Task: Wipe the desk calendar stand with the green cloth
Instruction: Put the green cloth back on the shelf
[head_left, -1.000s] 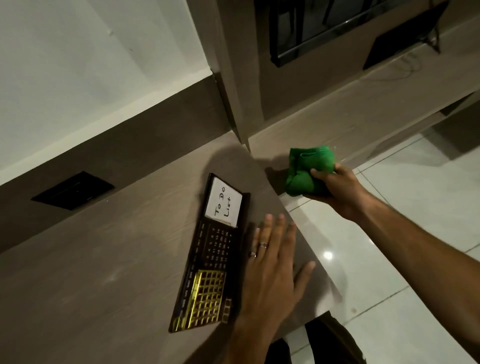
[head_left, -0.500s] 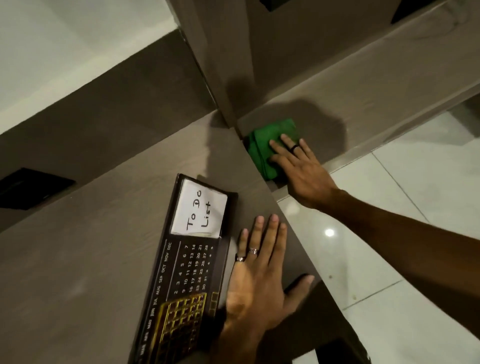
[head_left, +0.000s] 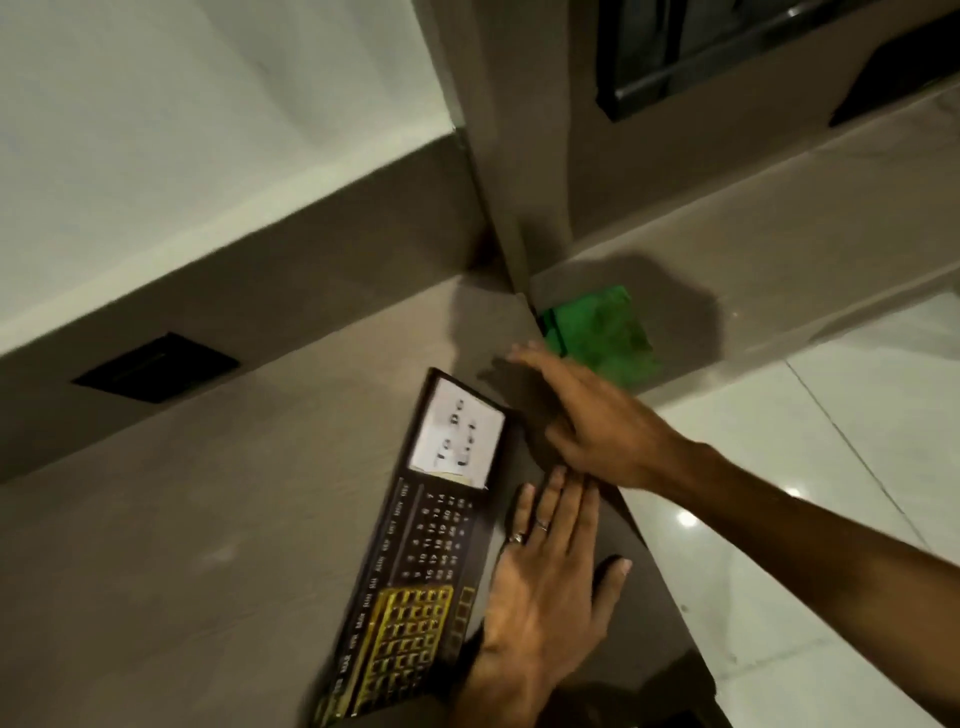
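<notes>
Brown desk (head_left: 208, 519): calendar stand (head_left: 415, 545) flat; green cloth (head_left: 597, 332) at 1 o'clock, unheld. Left hand (head_left: 545, 597), right hand (head_left: 597, 421) open, empty. Best steadied before wiping.

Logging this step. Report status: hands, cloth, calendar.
Left hand flat on desk beside calendar, empty. Right hand open, empty, over desk. Cloth lying on lower ledge, untouched. Nothing blocking calendar.

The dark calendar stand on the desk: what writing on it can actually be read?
White note on the dark flat calendar stand: handwriting, too blurred to read.
Month column: "MAR" and "JUN" barely legible; the rest smeared.
Date grid: numbers present, too blurred to read.
Gold grid: unreadable.
</notes>
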